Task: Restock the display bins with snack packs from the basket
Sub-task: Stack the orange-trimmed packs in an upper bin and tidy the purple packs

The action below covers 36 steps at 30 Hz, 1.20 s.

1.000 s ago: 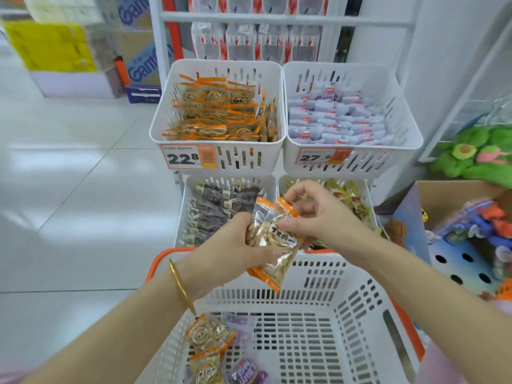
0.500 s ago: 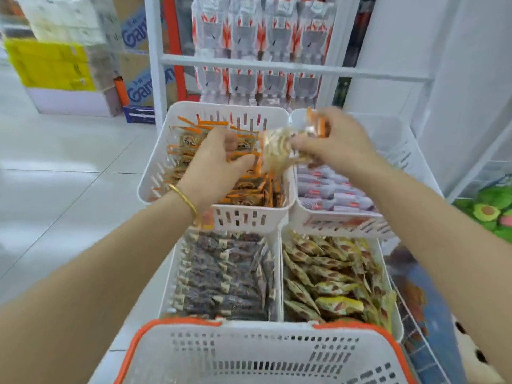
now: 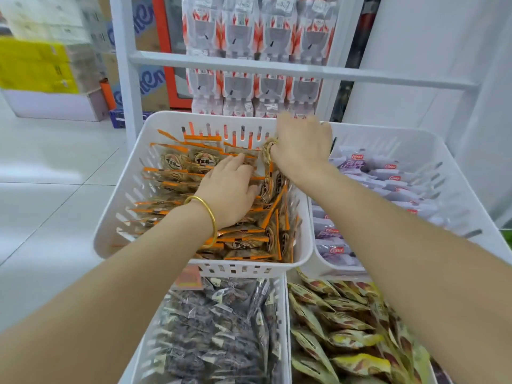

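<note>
The upper left white display bin (image 3: 122, 223) is full of orange-edged clear snack packs (image 3: 243, 242). My left hand (image 3: 230, 189) lies flat on those packs near the bin's middle, fingers straight. My right hand (image 3: 302, 145) is at the bin's far right corner and grips an orange-edged snack pack (image 3: 267, 153) that stands upright against the bin's right side. The basket is out of view.
The upper right bin (image 3: 454, 195) holds purple and white packs. Below, one bin (image 3: 221, 333) holds dark packs and another bin (image 3: 346, 328) yellow-green packs. A white rack bar (image 3: 277, 69) crosses above, with hanging white and red bags (image 3: 257, 37) behind.
Both hands have gone from above the basket up and forward into the upper left bin. The pack went along in my right hand; my left hand let go of it and now lies on the packs.
</note>
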{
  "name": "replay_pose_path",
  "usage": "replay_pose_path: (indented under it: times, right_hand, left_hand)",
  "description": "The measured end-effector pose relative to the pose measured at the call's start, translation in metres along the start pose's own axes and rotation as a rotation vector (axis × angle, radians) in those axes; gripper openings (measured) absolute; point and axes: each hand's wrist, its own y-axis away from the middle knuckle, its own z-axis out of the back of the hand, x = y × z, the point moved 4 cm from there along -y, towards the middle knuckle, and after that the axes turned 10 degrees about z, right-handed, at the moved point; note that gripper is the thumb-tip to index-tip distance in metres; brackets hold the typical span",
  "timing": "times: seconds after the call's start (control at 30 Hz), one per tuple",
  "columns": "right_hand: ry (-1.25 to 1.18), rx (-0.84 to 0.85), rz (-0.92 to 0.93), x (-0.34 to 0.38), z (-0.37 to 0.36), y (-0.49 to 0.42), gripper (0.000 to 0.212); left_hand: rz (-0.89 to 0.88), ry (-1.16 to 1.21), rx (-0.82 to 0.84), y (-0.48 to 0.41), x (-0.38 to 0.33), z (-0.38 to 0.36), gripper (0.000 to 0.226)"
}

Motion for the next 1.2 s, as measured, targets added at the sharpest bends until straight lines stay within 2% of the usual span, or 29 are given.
replay_pose_path:
  times: [0.07, 0.17, 0.23, 0.33, 0.4, 0.43, 0.53, 0.63, 0.7, 0.83, 0.93, 0.97, 1.03, 1.1, 1.2]
  right_hand:
    - [0.054, 0.049, -0.028, 0.001, -0.009, -0.003, 0.023]
    - [0.140, 0.165, 0.002, 0.009, -0.020, -0.012, 0.007]
    - [0.115, 0.200, 0.003, 0.007, -0.022, -0.017, 0.014]
    - [-0.078, 0.061, -0.078, -0.010, -0.001, -0.009, 0.024]
    - [-0.008, -0.024, 0.043, -0.011, 0.009, 0.004, 0.021]
    - [0.036, -0.021, 0.142, -0.007, 0.006, 0.011, 0.027]
    - [0.033, 0.146, 0.336, 0.005, -0.014, 0.024, 0.036]
    - [0.079, 0.336, 0.336, 0.003, -0.024, 0.020, 0.032]
    - [0.091, 0.352, 0.316, 0.004, -0.019, 0.014, 0.028]
    - [-0.136, 0.091, 0.151, 0.000, 0.026, 0.029, 0.036]
    - [-0.531, -0.046, 0.107, 0.010, 0.069, 0.104, 0.044]
    - [-0.657, -0.078, 0.107, 0.017, 0.081, 0.140, 0.045]
    - [-0.747, -0.085, 0.148, 0.036, 0.087, 0.214, 0.041]
    - [-0.781, 0.076, 0.158, 0.061, 0.069, 0.280, 0.036]
    - [-0.847, 0.589, 0.057, 0.100, 0.015, 0.365, 0.037]
  left_hand:
    - [0.002, -0.009, -0.003, -0.001, 0.000, -0.002, 0.047]
    - [0.005, -0.006, 0.001, -0.001, -0.001, -0.002, 0.046]
    - [0.004, -0.006, 0.003, -0.001, 0.000, -0.001, 0.046]
    - [-0.010, -0.019, -0.006, 0.003, 0.002, 0.001, 0.048]
    - [-0.016, -0.053, -0.005, 0.007, 0.004, 0.002, 0.049]
    - [-0.015, -0.073, -0.006, 0.009, 0.004, 0.001, 0.050]
    - [0.011, -0.134, 0.004, 0.011, 0.006, -0.001, 0.053]
    - [0.049, -0.167, 0.081, 0.009, 0.009, -0.007, 0.056]
    - [0.054, -0.162, 0.105, 0.010, 0.009, -0.007, 0.056]
    - [0.013, -0.018, 0.018, 0.035, 0.007, 0.021, 0.053]
    - [-0.083, 0.143, -0.058, 0.113, 0.005, 0.040, 0.049]
    - [-0.109, 0.192, -0.050, 0.148, 0.004, 0.040, 0.048]
    - [-0.130, 0.200, 0.049, 0.220, 0.003, 0.027, 0.050]
    - [-0.107, 0.057, 0.267, 0.282, 0.010, 0.000, 0.049]
    - [-0.071, -0.230, 0.581, 0.343, 0.028, -0.038, 0.051]
